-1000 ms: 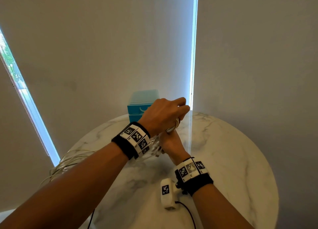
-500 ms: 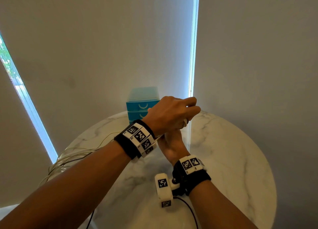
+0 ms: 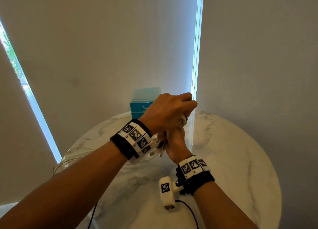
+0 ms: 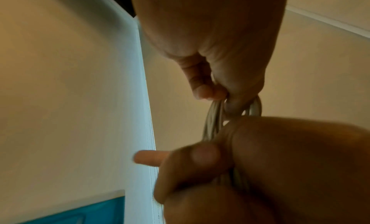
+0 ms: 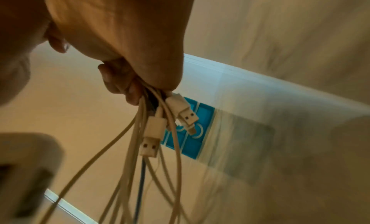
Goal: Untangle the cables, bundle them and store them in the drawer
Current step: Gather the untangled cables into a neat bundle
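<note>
Above the bench (image 3: 232,160), both hands clasp the cables (image 5: 140,132): left hand (image 3: 167,113) gripping loops on top, right hand (image 3: 175,142) beneath. The drawer (image 3: 139,106) sits at twelve o'clock, nearer the left hand; loose cable trails toward eight o'clock.

front: blue drawer unit (image 3: 141,106) at the marble table's (image 3: 232,160) far edge, directly behind both hands | left: loose cable loops (image 3: 72,157) over the rim | right: bare tabletop, open passage | near: wrist camera (image 3: 166,192)
</note>
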`<act>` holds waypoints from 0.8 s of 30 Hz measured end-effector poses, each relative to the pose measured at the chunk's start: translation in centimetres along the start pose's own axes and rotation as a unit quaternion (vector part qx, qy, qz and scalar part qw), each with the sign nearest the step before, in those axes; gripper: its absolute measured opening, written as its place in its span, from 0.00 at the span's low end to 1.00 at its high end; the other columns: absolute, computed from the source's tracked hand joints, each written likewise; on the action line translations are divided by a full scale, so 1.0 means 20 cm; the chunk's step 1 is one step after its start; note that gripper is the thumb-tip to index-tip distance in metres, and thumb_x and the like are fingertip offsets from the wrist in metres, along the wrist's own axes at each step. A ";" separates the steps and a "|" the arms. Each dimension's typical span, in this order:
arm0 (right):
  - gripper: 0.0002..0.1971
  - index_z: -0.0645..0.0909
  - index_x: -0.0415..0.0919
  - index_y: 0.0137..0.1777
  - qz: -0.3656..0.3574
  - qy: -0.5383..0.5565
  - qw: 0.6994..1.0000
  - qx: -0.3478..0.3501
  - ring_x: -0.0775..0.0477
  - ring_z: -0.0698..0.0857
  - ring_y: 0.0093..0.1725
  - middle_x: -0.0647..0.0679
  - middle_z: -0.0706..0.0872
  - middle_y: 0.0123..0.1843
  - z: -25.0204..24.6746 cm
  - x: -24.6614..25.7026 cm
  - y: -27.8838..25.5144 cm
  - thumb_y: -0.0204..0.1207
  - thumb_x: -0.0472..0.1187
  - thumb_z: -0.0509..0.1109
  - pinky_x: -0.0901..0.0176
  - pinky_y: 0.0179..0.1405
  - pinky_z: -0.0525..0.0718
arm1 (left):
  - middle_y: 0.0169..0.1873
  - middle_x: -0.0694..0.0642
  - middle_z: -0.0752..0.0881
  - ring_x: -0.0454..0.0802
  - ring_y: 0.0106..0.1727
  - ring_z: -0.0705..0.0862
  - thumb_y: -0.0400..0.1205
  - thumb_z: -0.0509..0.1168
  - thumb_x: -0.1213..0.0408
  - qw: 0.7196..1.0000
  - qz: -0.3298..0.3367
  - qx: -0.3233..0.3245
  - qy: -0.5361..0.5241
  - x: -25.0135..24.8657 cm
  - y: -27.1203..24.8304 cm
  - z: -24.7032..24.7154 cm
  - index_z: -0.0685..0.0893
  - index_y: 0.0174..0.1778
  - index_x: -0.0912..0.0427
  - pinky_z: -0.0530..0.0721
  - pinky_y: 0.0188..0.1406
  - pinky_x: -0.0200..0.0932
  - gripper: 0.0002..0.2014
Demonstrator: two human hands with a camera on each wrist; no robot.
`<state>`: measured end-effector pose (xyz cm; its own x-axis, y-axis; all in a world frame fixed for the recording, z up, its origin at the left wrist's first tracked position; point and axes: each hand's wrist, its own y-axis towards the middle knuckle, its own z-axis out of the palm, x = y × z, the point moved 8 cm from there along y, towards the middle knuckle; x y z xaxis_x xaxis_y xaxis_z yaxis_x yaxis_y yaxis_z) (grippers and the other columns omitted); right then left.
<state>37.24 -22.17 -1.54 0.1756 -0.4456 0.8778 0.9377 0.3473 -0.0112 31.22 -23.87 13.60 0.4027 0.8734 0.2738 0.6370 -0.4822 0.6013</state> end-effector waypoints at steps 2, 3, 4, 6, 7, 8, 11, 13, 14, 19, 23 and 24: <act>0.20 0.77 0.44 0.38 -0.001 -0.024 1.000 -0.010 0.47 0.76 0.29 0.43 0.80 0.28 -0.01 0.00 0.00 0.95 0.42 0.62 0.56 0.32 0.75 | 0.45 0.47 0.84 0.47 0.36 0.82 0.71 0.81 0.70 0.994 -0.088 0.044 -0.041 0.08 -0.02 0.03 0.84 0.45 0.51 0.85 0.38 0.51 0.14; 0.22 0.75 0.44 0.35 -0.012 -0.040 0.999 -0.014 0.49 0.72 0.27 0.49 0.76 0.23 -0.02 0.01 -0.01 0.95 0.41 0.61 0.57 0.29 0.72 | 0.48 0.44 0.84 0.44 0.40 0.83 0.74 0.81 0.67 0.983 -0.144 0.063 -0.092 0.14 -0.05 0.05 0.86 0.48 0.48 0.86 0.43 0.48 0.14; 0.22 0.75 0.44 0.35 -0.023 -0.049 0.998 -0.016 0.50 0.70 0.24 0.52 0.74 0.21 -0.04 0.03 -0.01 0.95 0.42 0.60 0.59 0.26 0.69 | 0.53 0.44 0.84 0.42 0.45 0.85 0.77 0.81 0.62 0.965 -0.197 0.075 -0.159 0.19 -0.09 0.07 0.86 0.54 0.45 0.87 0.48 0.44 0.15; 0.20 0.79 0.43 0.40 -0.046 -0.032 0.998 -0.024 0.52 0.69 0.23 0.53 0.74 0.21 -0.09 0.03 0.02 0.96 0.44 0.57 0.62 0.21 0.68 | 0.66 0.46 0.81 0.41 0.61 0.88 0.81 0.81 0.50 0.905 -0.284 0.116 -0.295 0.27 -0.21 0.16 0.81 0.72 0.43 0.91 0.63 0.46 0.25; 0.17 0.82 0.41 0.46 -0.052 -0.030 0.998 -0.022 0.53 0.69 0.24 0.53 0.74 0.22 -0.10 0.04 0.03 0.96 0.42 0.58 0.63 0.20 0.69 | 0.72 0.47 0.79 0.42 0.70 0.85 0.81 0.80 0.45 0.883 -0.306 0.142 -0.327 0.29 -0.28 0.21 0.75 0.80 0.45 0.88 0.72 0.51 0.33; 0.14 0.85 0.39 0.54 -0.049 -0.028 0.998 -0.019 0.53 0.70 0.24 0.54 0.75 0.23 -0.10 0.03 0.05 0.95 0.40 0.59 0.64 0.20 0.70 | 0.78 0.47 0.74 0.43 0.77 0.80 0.80 0.79 0.41 0.877 -0.310 0.173 -0.324 0.29 -0.34 0.25 0.69 0.86 0.47 0.83 0.80 0.56 0.41; 0.16 0.87 0.42 0.69 -0.036 0.012 0.999 -0.010 0.56 0.68 0.21 0.53 0.73 0.24 -0.10 0.01 0.07 0.94 0.36 0.58 0.63 0.19 0.68 | 0.89 0.42 0.50 0.50 0.90 0.57 0.69 0.85 0.35 0.880 -0.307 0.261 -0.251 0.25 -0.50 0.38 0.40 0.94 0.41 0.63 0.92 0.59 0.69; 0.18 0.89 0.43 0.69 -0.046 0.047 0.998 -0.022 0.55 0.65 0.21 0.52 0.72 0.24 -0.13 0.03 0.09 0.95 0.35 0.57 0.62 0.19 0.66 | 0.94 0.47 0.38 0.56 0.94 0.46 0.64 0.86 0.32 0.858 -0.330 0.317 -0.233 0.22 -0.59 0.47 0.24 0.90 0.37 0.58 0.93 0.63 0.80; 0.18 0.90 0.43 0.69 -0.050 0.052 0.997 -0.028 0.55 0.64 0.21 0.52 0.72 0.24 -0.14 0.04 0.10 0.95 0.35 0.58 0.62 0.19 0.67 | 0.95 0.52 0.38 0.58 0.95 0.46 0.64 0.86 0.32 0.841 -0.339 0.349 -0.235 0.21 -0.64 0.51 0.21 0.89 0.38 0.58 0.94 0.63 0.82; 0.16 0.89 0.40 0.67 -0.078 0.031 0.996 -0.019 0.55 0.67 0.21 0.51 0.74 0.25 -0.17 0.10 0.11 0.96 0.35 0.58 0.62 0.20 0.70 | 0.57 0.52 0.92 0.47 0.49 0.91 0.84 0.78 0.50 0.819 -0.347 0.382 -0.250 0.24 -0.65 0.51 0.77 0.82 0.55 0.92 0.48 0.43 0.32; 0.16 0.88 0.39 0.62 -0.096 0.021 0.995 -0.017 0.54 0.69 0.21 0.50 0.75 0.25 -0.17 0.10 0.12 0.96 0.33 0.56 0.63 0.21 0.71 | 0.44 0.55 0.87 0.45 0.38 0.82 0.88 0.74 0.51 0.748 -0.390 0.449 -0.296 0.33 -0.64 0.48 0.88 0.65 0.59 0.83 0.40 0.38 0.17; 0.16 0.87 0.39 0.61 -0.103 0.015 0.994 -0.017 0.53 0.69 0.22 0.50 0.75 0.25 -0.17 0.10 0.12 0.95 0.33 0.56 0.63 0.22 0.71 | 0.40 0.54 0.85 0.45 0.35 0.80 0.88 0.73 0.45 0.728 -0.404 0.452 -0.320 0.34 -0.65 0.46 0.88 0.63 0.59 0.81 0.37 0.38 0.20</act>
<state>40.89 -25.11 -1.45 -0.0123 -0.5285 0.8489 0.9643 0.2183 0.1499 31.74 -12.27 0.81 -0.3031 0.8261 -0.4750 0.8920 0.0705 -0.4465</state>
